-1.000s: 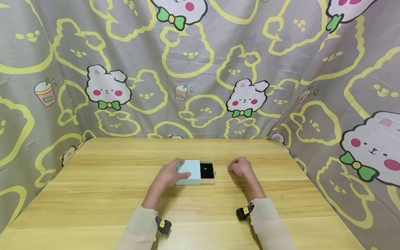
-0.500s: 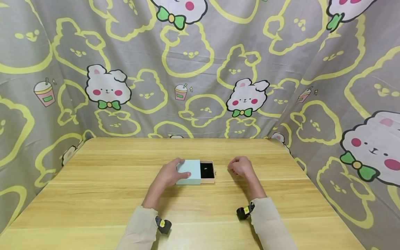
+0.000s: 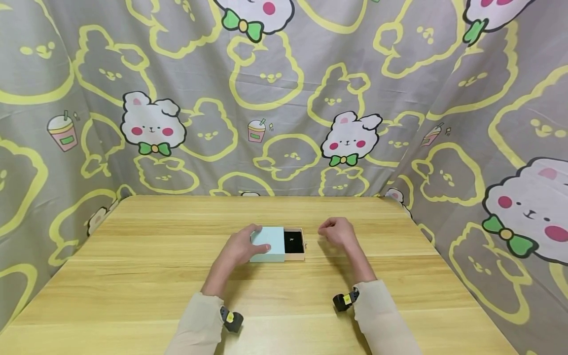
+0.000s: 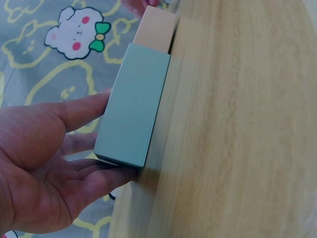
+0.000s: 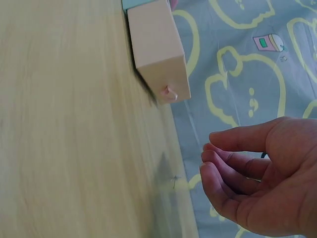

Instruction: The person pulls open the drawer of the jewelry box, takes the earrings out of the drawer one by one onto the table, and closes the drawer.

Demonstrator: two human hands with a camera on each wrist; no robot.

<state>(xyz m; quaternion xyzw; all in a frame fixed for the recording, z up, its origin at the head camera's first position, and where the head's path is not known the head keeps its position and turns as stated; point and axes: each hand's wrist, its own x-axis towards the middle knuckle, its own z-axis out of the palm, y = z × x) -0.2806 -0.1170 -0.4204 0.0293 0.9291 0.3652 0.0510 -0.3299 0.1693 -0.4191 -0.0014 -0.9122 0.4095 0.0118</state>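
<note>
Beside the box [image 3: 274,238] the left hand [image 3: 240,245] grips, the free, loosely curled right hand [image 3: 339,231] has shifted leftward.

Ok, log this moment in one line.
left hand: grips blue sleeve | right hand: apart from pink drawer, nothing visible held | pink drawer: partly out, black insert showing

Head view: above bench [image 3: 275,301], facing forward and down, set back, curtain [image 3: 288,106] included. Left wrist view: close, turned sideways, past left hand [image 4: 49,178] along box [image 4: 131,106]. Right wrist view: close, sideways, past right hand [image 5: 280,186] toward drawer [image 5: 156,39]. Shared by wrists: drawer; seemingly also right hand, blurred at left view's top.
</note>
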